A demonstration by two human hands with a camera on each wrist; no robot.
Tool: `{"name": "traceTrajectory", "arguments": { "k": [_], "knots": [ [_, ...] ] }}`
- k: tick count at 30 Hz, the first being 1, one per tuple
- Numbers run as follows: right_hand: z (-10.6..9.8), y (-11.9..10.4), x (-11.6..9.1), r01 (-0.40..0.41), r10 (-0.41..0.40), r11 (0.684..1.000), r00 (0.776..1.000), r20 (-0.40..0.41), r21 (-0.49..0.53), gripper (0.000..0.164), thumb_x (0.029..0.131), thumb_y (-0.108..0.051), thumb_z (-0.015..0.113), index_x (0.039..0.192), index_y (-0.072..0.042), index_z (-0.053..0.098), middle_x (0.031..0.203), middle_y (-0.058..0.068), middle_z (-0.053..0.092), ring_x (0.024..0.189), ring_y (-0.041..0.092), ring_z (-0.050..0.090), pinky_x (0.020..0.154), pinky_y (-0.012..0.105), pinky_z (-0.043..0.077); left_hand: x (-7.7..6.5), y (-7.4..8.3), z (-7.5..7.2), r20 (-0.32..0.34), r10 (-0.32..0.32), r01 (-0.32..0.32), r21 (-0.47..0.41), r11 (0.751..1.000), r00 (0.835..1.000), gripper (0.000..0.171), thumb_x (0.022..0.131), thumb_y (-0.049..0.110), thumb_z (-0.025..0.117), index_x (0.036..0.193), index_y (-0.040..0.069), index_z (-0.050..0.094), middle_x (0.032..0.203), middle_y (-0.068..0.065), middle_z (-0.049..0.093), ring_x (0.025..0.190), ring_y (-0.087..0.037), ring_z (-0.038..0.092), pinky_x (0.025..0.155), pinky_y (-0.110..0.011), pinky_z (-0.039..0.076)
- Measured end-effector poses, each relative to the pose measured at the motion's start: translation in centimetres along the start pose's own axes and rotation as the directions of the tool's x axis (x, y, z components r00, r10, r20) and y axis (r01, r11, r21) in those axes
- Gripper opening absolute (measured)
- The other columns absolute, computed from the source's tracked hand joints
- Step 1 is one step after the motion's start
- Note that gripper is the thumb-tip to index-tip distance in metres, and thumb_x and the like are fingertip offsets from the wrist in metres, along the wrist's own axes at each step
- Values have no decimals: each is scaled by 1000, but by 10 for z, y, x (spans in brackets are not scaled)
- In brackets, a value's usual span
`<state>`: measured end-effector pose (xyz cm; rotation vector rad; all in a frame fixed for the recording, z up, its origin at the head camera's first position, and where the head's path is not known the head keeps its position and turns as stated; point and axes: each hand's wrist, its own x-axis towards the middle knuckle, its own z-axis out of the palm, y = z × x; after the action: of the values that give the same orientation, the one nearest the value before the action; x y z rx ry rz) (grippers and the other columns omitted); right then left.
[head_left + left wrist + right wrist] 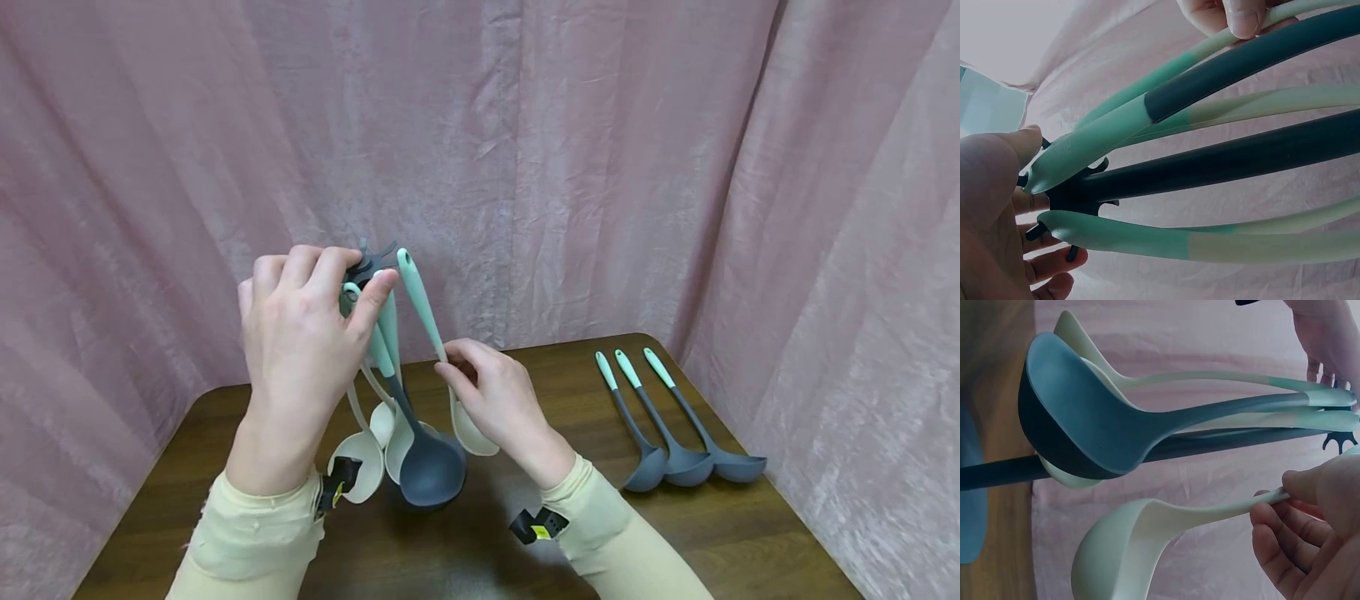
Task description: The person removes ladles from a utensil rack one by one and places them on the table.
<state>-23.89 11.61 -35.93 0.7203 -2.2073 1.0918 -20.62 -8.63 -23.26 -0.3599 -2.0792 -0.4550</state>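
My left hand (303, 325) grips the hooked top of a dark utensil stand (1075, 194), thumb on one side and fingers on the other. My right hand (498, 400) pinches the stem of a cream ladle (1116, 544) between thumb and fingers. This ladle's mint handle end (406, 260) is up beside the hooks, and its bowl points down. A grey ladle (432, 471) with a mint handle hangs in front of the pole. Cream utensils, among them a cream ladle (363, 467), hang on the left and behind, partly covered by the grey bowl.
Three grey ladles (686, 467) with mint handles lie side by side on the right of the brown wooden table (555, 358). The stand's round base (969, 506) is on the table below the hanging bowls. Pink curtains (600, 167) surround the table's back and sides.
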Motion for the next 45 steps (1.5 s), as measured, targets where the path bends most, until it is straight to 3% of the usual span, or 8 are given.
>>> {"name": "traceTrajectory", "arguments": {
  "k": [4, 10, 13, 19, 25, 38, 42, 45],
  "knots": [
    [-1, 1, -1, 16, -16, 1000, 1000, -13, -7, 13, 104, -17, 80, 115, -13, 78, 98, -6, 75, 81, 9, 67, 73, 30, 58, 0, -2, -2, 4, 22, -22, -6, 1000, 1000, 52, 105, 53, 73, 123, 5, 78, 117, -18, 73, 111, -49, 55, 97, -62, 40],
    [-2, 1, -2, 23, -23, 1000, 1000, -20, -5, 13, 103, -17, 81, 115, -13, 79, 100, -5, 76, 82, 9, 68, 73, 30, 59, -1, -5, -5, -2, 79, -79, -35, 996, 997, 46, 107, 44, 74, 123, 1, 78, 115, -20, 74, 110, -47, 61, 116, -58, 38],
    [-4, 1, -3, 19, -19, 1000, 1000, -23, -4, 13, 103, -16, 81, 116, -13, 79, 100, -5, 76, 82, 9, 69, 74, 31, 59, 0, -5, -5, -1, 86, -86, -50, 995, 996, 46, 107, 42, 75, 123, -1, 77, 114, -21, 73, 109, -45, 64, 120, -56, 38],
    [-9, 4, -4, -2, 2, 1000, 1000, -26, -7, 12, 104, -16, 79, 115, -11, 78, 98, -3, 76, 82, 12, 69, 75, 35, 61, 2, -2, -4, -1, 61, -61, -34, 998, 998, 48, 106, 45, 75, 120, 0, 77, 111, -20, 71, 104, -48, 61, 108, -58, 43],
    [-16, 6, -8, -40, 40, 999, 999, -26, 5, 12, 104, -16, 80, 115, -12, 78, 96, -5, 75, 81, 10, 69, 74, 32, 60, 5, -1, 0, -54, 64, -62, 35, 997, 997, 53, 106, 52, 71, 112, -1, 76, 103, -21, 68, 93, -49, 57, 98, -62, 45],
    [-30, 22, -19, -88, 88, 996, 996, -32, -21, 13, 103, -17, 81, 115, -13, 78, 93, -6, 73, 80, 10, 69, 72, 34, 59, 12, 5, 6, -105, 92, -74, 160, 984, 990, 52, 104, 48, 73, 100, -3, 70, 93, -23, 64, 85, -48, 56, 97, -63, 42],
    [-34, 26, -23, -117, 116, 993, 993, -28, -27, 14, 102, -18, 82, 115, -14, 79, 93, -7, 73, 78, 8, 69, 70, 32, 58, 12, 5, 1, -48, 79, -72, 132, 989, 996, 51, 104, 48, 75, 106, -3, 72, 102, -24, 65, 95, -49, 58, 109, -62, 39],
    [-37, 28, -27, -138, 138, 990, 990, -11, -35, 13, 103, -20, 82, 115, -15, 79, 94, -8, 73, 79, 7, 70, 69, 31, 58, 11, 0, -9, 58, 59, -62, 54, 997, 997, 49, 104, 46, 77, 117, -1, 75, 126, -23, 67, 120, -49, 59, 126, -61, 27]
  ]
}}
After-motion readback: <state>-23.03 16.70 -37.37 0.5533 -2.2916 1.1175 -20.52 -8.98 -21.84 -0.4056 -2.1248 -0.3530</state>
